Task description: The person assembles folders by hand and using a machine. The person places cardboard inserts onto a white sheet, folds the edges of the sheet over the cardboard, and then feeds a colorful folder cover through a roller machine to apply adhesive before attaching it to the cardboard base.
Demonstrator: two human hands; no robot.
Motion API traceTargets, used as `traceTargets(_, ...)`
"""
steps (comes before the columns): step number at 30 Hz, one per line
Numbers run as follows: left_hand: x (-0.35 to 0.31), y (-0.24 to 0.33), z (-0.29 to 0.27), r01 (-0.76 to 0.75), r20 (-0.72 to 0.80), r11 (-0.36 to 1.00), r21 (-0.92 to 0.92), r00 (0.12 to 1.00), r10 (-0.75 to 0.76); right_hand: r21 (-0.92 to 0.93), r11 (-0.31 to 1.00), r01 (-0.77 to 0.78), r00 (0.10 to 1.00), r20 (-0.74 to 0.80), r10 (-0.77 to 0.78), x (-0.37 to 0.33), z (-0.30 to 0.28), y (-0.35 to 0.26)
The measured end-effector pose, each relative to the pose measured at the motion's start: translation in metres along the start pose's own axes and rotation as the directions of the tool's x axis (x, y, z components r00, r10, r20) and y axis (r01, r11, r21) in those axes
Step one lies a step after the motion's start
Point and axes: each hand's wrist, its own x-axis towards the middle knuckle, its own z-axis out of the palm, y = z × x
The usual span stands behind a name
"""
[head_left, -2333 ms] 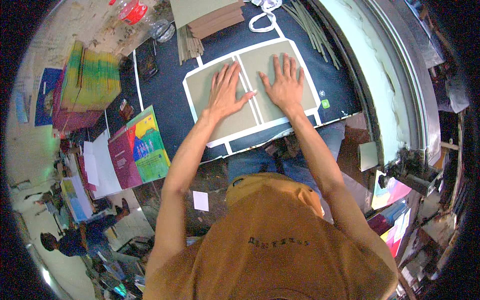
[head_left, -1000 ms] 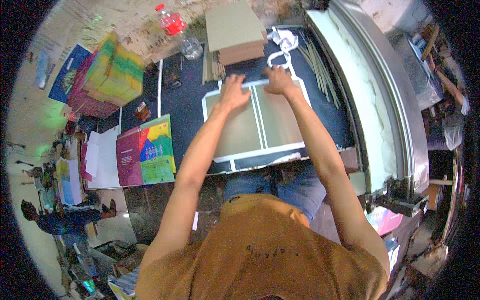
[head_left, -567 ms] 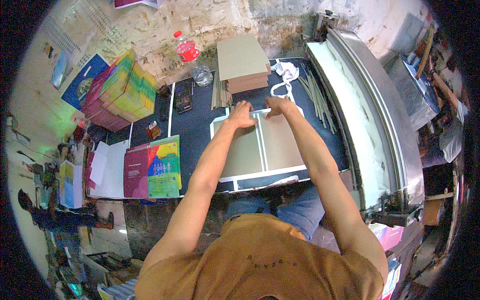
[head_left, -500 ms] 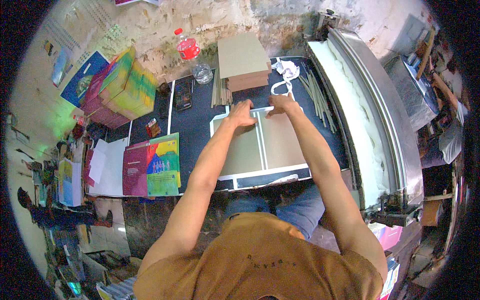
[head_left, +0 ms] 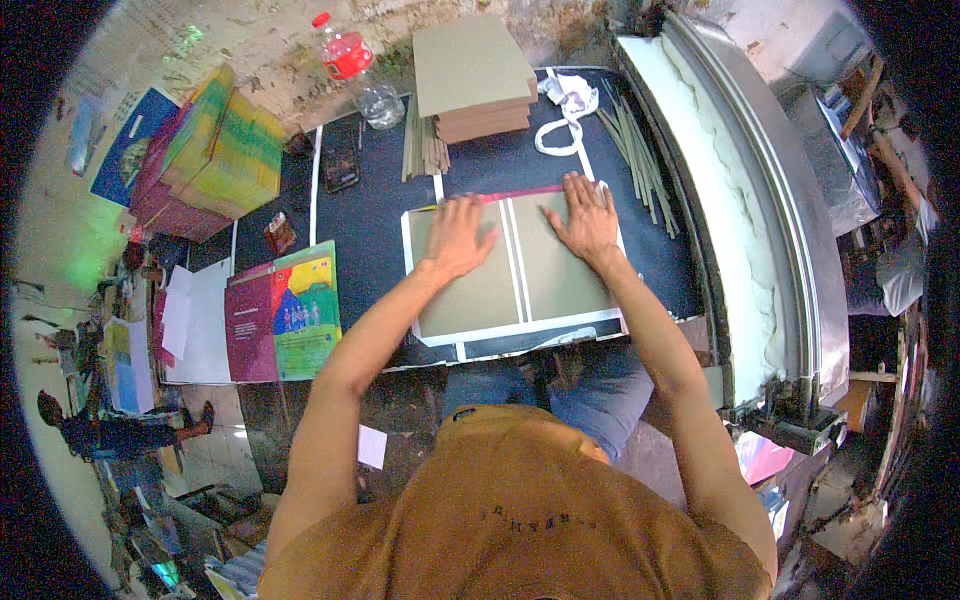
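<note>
Two grey-brown boards (head_left: 460,295) lie side by side on a white-edged cover sheet (head_left: 470,338), a narrow white-lined strip running between them. Along their far edge shows a thin magenta strip (head_left: 530,192), which looks like the sheet's printed side turned over the boards. My left hand (head_left: 460,238) presses on the left board near that edge, its fingers extended and the thumb apart. Over the right board's far corner rests my right hand (head_left: 588,220), flat with spread fingers. Neither hand grips anything.
Behind the boards stand a board stack (head_left: 475,75) and thin strips (head_left: 425,145). A white ring of tape or cord (head_left: 558,138) and more strips (head_left: 640,160) lie right, beside a long metal-edged machine (head_left: 770,200). Left are a bottle (head_left: 350,60), a phone (head_left: 342,165), book piles (head_left: 220,150) and printed covers (head_left: 285,310).
My fingers were curled at the sheet's white far edge; now both hands lie flattened on the boards. That edge now shows magenta. The whole view has shifted slightly.
</note>
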Motion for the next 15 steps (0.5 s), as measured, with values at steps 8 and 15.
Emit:
traceTargets(8, -0.013, -0.015, -0.008, 0.021, -0.137, 0.998, -0.051, 0.99, -0.028, 0.07, 0.994, 0.085, 0.996, 0.031, -0.087, 0.021, 0.012, -0.063)
traceTargets(15, 0.013, 0.003, -0.034, 0.214, 0.221, 0.977, 0.0, 0.953, -0.208, 0.053, 0.999, 0.014, 0.999, 0.03, -0.016, 0.013, 0.004, -0.015)
